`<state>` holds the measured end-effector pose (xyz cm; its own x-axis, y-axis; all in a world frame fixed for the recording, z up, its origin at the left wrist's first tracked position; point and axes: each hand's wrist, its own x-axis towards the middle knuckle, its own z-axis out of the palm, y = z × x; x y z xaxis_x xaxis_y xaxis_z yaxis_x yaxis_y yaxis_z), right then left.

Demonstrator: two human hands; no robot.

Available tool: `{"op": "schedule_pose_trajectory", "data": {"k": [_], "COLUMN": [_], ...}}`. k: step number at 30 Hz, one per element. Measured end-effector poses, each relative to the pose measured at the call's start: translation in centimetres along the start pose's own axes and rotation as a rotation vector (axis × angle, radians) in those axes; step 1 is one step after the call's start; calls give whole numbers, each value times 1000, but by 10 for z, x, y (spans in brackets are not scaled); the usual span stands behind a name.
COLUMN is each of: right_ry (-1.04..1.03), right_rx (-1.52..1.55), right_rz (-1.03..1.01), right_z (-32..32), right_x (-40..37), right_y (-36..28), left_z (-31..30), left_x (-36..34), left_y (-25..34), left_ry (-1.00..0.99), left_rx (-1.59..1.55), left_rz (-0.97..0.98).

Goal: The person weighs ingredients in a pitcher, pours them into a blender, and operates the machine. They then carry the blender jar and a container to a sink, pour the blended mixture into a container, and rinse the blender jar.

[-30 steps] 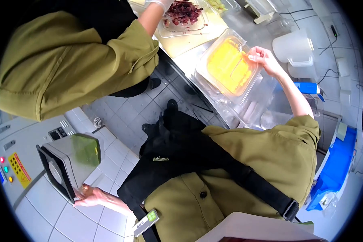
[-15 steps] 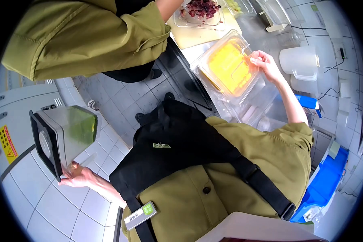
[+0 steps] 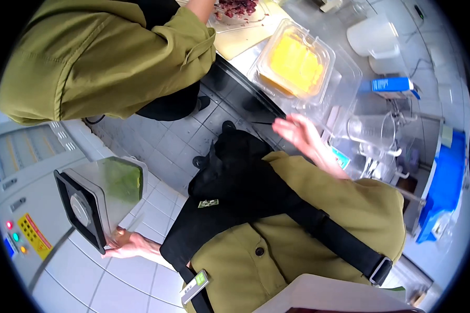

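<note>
My left hand (image 3: 126, 243) grips the base end of a blender jar (image 3: 100, 200) that is tipped on its side, with green liquid in its far end. My right hand (image 3: 299, 134) hangs open and blurred in front of my chest, near the counter edge, holding nothing. Beyond it a clear tub of yellow fruit pieces (image 3: 295, 61) sits on the counter. A clear glass measuring jug (image 3: 372, 131) stands to the right of my right hand.
A co-worker in an olive shirt (image 3: 104, 57) stands at the left with an arm reaching to a tray of red fruit (image 3: 238, 7) on a cutting board. A white pitcher (image 3: 373, 37), a blue carton (image 3: 392, 85) and a blue bin (image 3: 444, 185) lie along the counter. A machine with coloured buttons (image 3: 21, 232) is at far left.
My right hand has let go of the yellow fruit tub and drawn back toward my body. The tub now rests on the counter. My left hand still holds the blender jar.
</note>
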<state>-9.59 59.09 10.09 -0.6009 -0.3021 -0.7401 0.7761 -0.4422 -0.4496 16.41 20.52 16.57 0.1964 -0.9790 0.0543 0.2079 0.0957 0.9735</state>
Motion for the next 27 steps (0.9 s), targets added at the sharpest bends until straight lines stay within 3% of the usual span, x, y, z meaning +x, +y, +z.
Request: {"op": "schedule_pose_trajectory", "data": {"k": [2, 3, 4, 12, 17, 20, 27], "right_ry": [18, -4, 132, 2, 194, 246, 119], "right_rx": [330, 321, 174, 297, 278, 206, -6], "right_rz": [-149, -289, -449, -511, -614, -686, -599], "right_z": [-30, -36, -18, -34, -17, -13, -32], "right_x": [53, 71, 69, 112, 115, 111, 70], "right_y": [9, 11, 12, -3, -3, 4, 32], "left_z": [-9, -15, -21, -50, -56, -58, -88], "left_x": [11, 20, 26, 56, 50, 42, 24], "left_y": [-5, -8, -13, -19, -14, -6, -5], "left_ry": [-32, -47, -75, -228, -205, -202, -183], "left_rx": [-51, -82, -75, -119, -130, -110, -131], "left_rz": [-29, -41, -47, -43, -21, -22, -44]}}
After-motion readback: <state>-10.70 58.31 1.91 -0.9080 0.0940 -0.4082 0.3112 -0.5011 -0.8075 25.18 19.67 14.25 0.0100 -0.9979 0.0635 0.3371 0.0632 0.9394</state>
